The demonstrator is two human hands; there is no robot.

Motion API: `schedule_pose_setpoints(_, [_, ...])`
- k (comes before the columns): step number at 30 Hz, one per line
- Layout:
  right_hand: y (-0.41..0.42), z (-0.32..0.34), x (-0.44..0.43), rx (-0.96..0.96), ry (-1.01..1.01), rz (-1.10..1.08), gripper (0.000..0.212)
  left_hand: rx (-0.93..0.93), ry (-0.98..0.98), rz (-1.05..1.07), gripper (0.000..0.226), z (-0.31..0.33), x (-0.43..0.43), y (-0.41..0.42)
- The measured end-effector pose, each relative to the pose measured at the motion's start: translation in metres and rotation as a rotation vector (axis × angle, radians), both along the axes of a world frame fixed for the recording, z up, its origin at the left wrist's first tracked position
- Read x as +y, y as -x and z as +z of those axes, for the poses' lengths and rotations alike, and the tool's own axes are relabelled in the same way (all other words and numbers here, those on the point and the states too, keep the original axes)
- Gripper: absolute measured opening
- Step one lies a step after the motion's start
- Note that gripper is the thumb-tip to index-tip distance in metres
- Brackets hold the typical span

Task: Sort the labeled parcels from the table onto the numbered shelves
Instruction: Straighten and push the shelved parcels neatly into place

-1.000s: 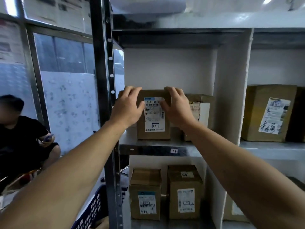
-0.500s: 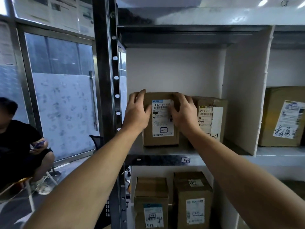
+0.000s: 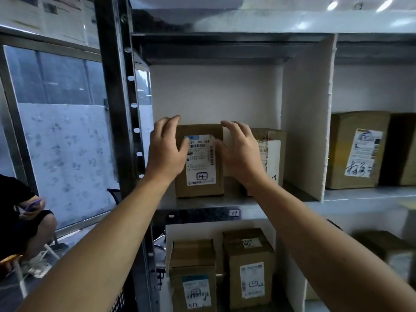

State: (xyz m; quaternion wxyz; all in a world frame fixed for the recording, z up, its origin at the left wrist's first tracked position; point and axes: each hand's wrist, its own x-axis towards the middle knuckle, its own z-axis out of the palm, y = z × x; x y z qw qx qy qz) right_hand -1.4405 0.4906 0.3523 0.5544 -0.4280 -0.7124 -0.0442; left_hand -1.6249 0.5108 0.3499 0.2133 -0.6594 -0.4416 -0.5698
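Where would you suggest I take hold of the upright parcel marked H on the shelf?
I'd grip the parcel by its two tall side faces, coming from the front: it stands upright, with a gap before the neighbouring parcel.

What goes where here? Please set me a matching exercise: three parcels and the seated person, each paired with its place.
Things:
1 front parcel, between left hand and right hand
2 handwritten-label parcel
3 parcel marked 705
4 seated person

Places:
A below the tagged shelf
B left of the metal post
C right of the white divider
D on the tagged shelf, left of the divider

Pairs: 1-D, 2-C, 3-A, 4-B
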Motion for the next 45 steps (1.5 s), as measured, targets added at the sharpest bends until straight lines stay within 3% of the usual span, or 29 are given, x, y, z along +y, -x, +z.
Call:
schedule_pose_setpoints(6, [-0.062,-0.01,-0.008,0.002,-0.139,-0.099,0.046,0.095,-0.082,-0.072,0.05,0.004,-0.012,-0.042])
schedule_pose_setpoints(12, [-0.121,-0.012,0.001,0.059,-0.05,-0.142,0.048,0.1,0.004,-0.16,0.051,0.0,-0.01,-0.104])
schedule_pose_setpoints(21, [-0.146,-0.015,0.025,0.167,0.171,0.072,0.048,-0.002,0.232,-0.213,0.058,-0.011,0.01,-0.157])
schedule_pose_setpoints(33, [-0.154,-0.018,0.044,0.24,0.22,0.2,0.048,-0.022,0.224,-0.152,0.058,-0.016,0.019,-0.174])
schedule_pose_setpoints(45, [-0.15,-0.019,0.033,0.107,-0.013,0.067,0.049,0.032,0.086,0.028,0.053,-0.024,-0.014,-0.138])
